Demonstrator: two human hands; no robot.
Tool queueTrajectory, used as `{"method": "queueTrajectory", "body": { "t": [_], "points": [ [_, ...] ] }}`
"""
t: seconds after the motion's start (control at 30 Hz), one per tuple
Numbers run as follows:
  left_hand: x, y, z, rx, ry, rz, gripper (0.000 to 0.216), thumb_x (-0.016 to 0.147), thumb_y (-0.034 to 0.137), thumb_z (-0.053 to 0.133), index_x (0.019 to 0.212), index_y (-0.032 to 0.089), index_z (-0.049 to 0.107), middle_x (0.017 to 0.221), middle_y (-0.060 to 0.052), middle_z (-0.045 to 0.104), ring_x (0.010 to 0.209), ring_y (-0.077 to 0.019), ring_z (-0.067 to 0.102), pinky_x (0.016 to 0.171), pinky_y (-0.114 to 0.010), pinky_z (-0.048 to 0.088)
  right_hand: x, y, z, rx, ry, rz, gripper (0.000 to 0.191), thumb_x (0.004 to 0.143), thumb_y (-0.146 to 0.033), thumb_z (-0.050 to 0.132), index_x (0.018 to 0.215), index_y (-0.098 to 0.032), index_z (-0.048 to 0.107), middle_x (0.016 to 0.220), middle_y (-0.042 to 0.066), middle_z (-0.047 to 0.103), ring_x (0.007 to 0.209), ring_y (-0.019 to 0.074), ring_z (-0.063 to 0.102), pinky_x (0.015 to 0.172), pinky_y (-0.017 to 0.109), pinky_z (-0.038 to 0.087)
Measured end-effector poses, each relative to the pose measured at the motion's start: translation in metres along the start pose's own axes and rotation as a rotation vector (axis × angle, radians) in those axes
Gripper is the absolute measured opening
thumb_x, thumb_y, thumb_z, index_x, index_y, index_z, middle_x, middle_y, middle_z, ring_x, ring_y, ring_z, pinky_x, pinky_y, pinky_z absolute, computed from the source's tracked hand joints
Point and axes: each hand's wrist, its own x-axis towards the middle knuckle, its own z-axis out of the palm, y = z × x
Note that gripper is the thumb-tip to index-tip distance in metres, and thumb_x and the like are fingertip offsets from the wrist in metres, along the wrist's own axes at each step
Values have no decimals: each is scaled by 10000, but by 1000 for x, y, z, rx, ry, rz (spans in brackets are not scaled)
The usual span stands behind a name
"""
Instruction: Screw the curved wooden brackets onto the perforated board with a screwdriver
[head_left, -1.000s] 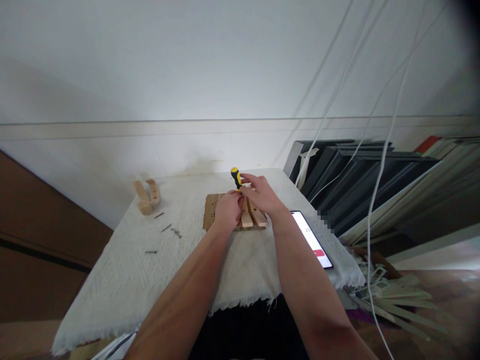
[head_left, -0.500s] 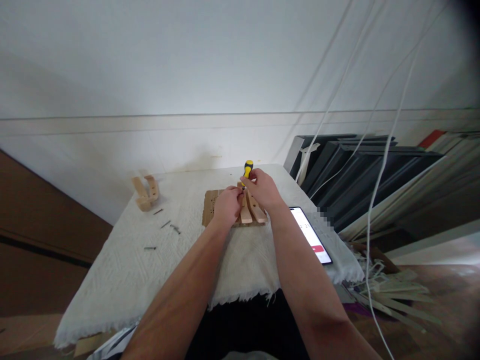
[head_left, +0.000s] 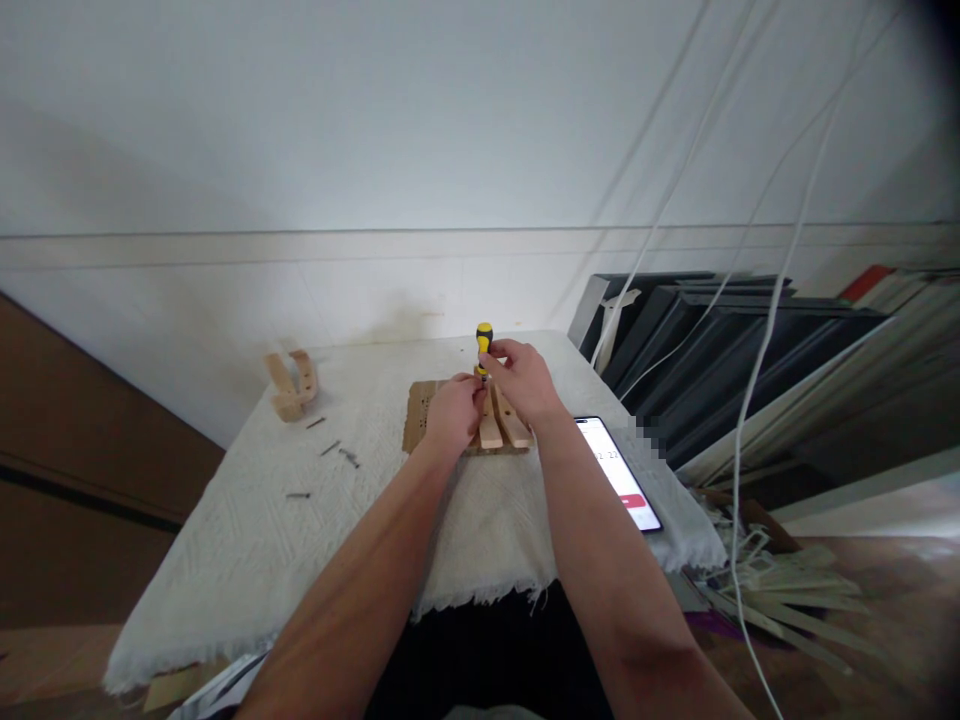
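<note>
My right hand (head_left: pixel 525 378) is closed on the yellow and black handle of a screwdriver (head_left: pixel 485 338), which stands nearly upright, tip down. Close beside the shaft, my left hand (head_left: pixel 454 412) has its fingers pinched together at the wooden piece; what they grip is hidden. Two light wooden pieces (head_left: pixel 490 432) with holes lie side by side under my hands, on a sheet of corrugated cardboard (head_left: pixel 416 415). The screwdriver's tip is hidden by my fingers.
A phone (head_left: pixel 626 490) with a lit screen lies right of my right forearm. Several screws (head_left: pixel 330 447) are scattered at left, near another wooden assembly (head_left: pixel 291 385). A white cloth (head_left: pixel 240 560) covers the table. Dark panels (head_left: pixel 720 350) lean at right, behind hanging white cables (head_left: pixel 757 360).
The screwdriver handle has swung slightly left and now stands more upright. My right hand has shifted a little with it; my left hand stays in nearly the same place.
</note>
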Motion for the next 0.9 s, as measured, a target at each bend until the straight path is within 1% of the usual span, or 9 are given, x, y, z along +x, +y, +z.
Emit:
{"method": "queueTrajectory", "body": {
  "t": [0.1, 0.13, 0.23, 0.3, 0.43, 0.57, 0.7, 0.8, 0.9],
  "points": [
    [0, 1, -1, 22, 3, -1, 297, 933, 255, 417, 986, 194, 703, 1077, -69, 679, 931, -181, 641, 834, -255, 468, 1, 4, 2, -38, 68, 73, 235, 776, -429, 628, 791, -195, 641, 830, 52, 681, 729, 187, 571, 725, 339, 445],
    [0, 1, -1, 27, 3, -3, 300, 936, 260, 415, 979, 195, 704, 1074, -69, 679, 924, -181, 642, 828, -256, 469, 1, 6, 2, -32, 97, 101, 246, 772, -439, 629, 803, -195, 628, 814, 47, 672, 702, 181, 563, 714, 338, 446],
    [0, 1, -1, 30, 4, -7, 299, 938, 267, 417, 984, 203, 706, 1083, -67, 677, 919, -177, 642, 831, -253, 469, 1, 7, 3, 43, 111, 105, 347, 767, -409, 632, 1041, -200, 598, 840, 29, 677, 689, 175, 566, 711, 335, 457],
    [0, 1, -1, 24, 5, 1, 300, 938, 263, 417, 987, 201, 707, 1081, -66, 679, 927, -176, 642, 839, -249, 467, 0, 6, 2, 46, 86, 52, 364, 783, -371, 605, 1105, -201, 592, 885, 41, 687, 750, 191, 579, 745, 347, 462],
    [0, 1, -3, 13, 4, 9, 294, 937, 258, 422, 970, 193, 707, 1064, -63, 682, 949, -171, 637, 852, -238, 462, 0, 3, -3, 29, 58, 3, 218, 810, -318, 540, 916, -188, 679, 943, 70, 699, 896, 227, 581, 837, 377, 448],
    [1, -1, -2, 9, 5, 6, 281, 930, 246, 433, 977, 195, 705, 1079, -65, 679, 956, -168, 635, 860, -240, 462, 1, 2, -7, 153, -67, 11, 206, 810, -333, 549, 856, -187, 687, 841, 36, 699, 769, 183, 600, 770, 331, 457],
    [1, -2, 0, 5, 6, 0, 268, 919, 239, 448, 956, 196, 710, 1071, -62, 683, 949, -173, 638, 869, -249, 462, 1, 2, -4, 33, 5, 43, 227, 733, -395, 657, 814, -185, 628, 829, 33, 672, 707, 165, 570, 697, 310, 447],
    [1, -1, -1, -6, 9, 0, 265, 913, 237, 453, 954, 191, 710, 1076, -64, 682, 945, -177, 641, 875, -254, 462, 1, 3, 0, -8, 57, 85, 281, 709, -430, 684, 815, -185, 593, 822, 37, 658, 702, 169, 565, 686, 314, 446],
    [0, 0, -2, -13, 9, 9, 271, 916, 236, 448, 950, 181, 711, 1067, -69, 685, 952, -177, 640, 884, -251, 457, 0, 2, -1, -27, 39, 8, 271, 754, -414, 643, 897, -185, 613, 873, 56, 667, 772, 193, 572, 731, 336, 450]
  ]
}}
